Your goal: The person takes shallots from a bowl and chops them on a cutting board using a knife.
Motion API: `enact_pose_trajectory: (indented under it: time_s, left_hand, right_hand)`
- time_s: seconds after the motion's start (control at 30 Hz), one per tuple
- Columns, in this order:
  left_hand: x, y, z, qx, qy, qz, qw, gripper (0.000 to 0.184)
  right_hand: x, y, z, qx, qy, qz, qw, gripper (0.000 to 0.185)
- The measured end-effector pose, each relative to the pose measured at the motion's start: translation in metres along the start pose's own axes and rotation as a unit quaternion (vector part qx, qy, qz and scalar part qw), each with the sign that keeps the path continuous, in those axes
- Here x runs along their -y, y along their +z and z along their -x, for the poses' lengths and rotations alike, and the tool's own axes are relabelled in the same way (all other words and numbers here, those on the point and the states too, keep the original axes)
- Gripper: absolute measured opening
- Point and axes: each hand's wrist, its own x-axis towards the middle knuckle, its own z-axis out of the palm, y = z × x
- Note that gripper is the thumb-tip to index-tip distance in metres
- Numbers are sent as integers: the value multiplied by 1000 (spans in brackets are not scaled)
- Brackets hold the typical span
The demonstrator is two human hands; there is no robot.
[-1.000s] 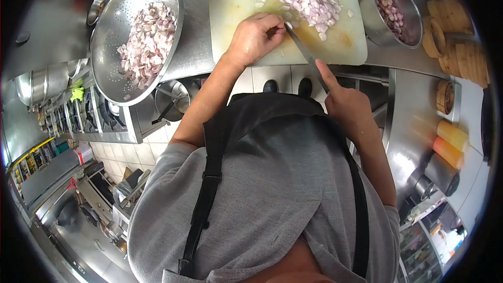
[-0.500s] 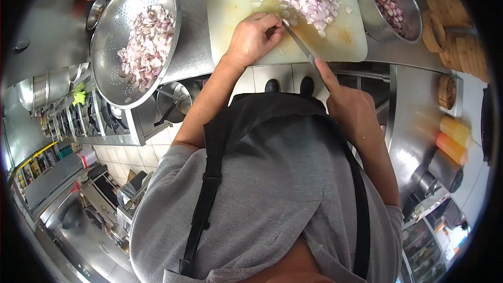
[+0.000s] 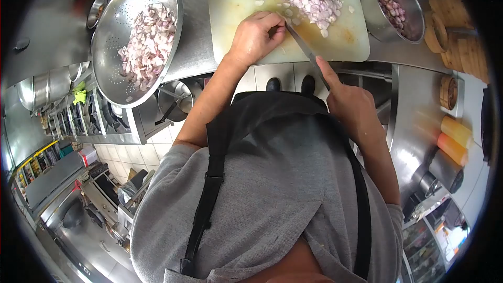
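Observation:
My right hand grips a kitchen knife by its handle, the index finger stretched along the top. The blade points up and left, with its tip end beside the fingers of my left hand. Those fingers are curled and closed at the near part of a white cutting board, pressed on a shallot that they almost wholly hide. Just beyond the blade lies a pile of sliced shallots, pale with purple edges, and several loose slices are scattered around it.
Left of the board, a large metal colander holds many shallot pieces. A metal pot with whole small shallots stands to the right. Farther right are bamboo steamers and squeeze bottles.
The view has shifted very slightly. Both hands and the knife hold nearly the same place, with the blade a touch closer against my left fingertips.

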Motion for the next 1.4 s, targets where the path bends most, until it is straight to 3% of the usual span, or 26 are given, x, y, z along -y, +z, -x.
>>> enact_pose_trajectory:
  time_s: [0.4,1.0,1.4]
  left_hand:
    - [-3,1,-1,-6,-2,0,1000,13]
    - [1,2,1,-9,7,-19,1000,11]
    - [-2,5,1,-26,-24,-9,999,12]
  right_hand:
    - [1,-4,-8,38,21,-24,999,83]
    - [3,-8,10,19,24,-17,999,89]
    - [-1,-10,-18,-4,9,-41,999,80]
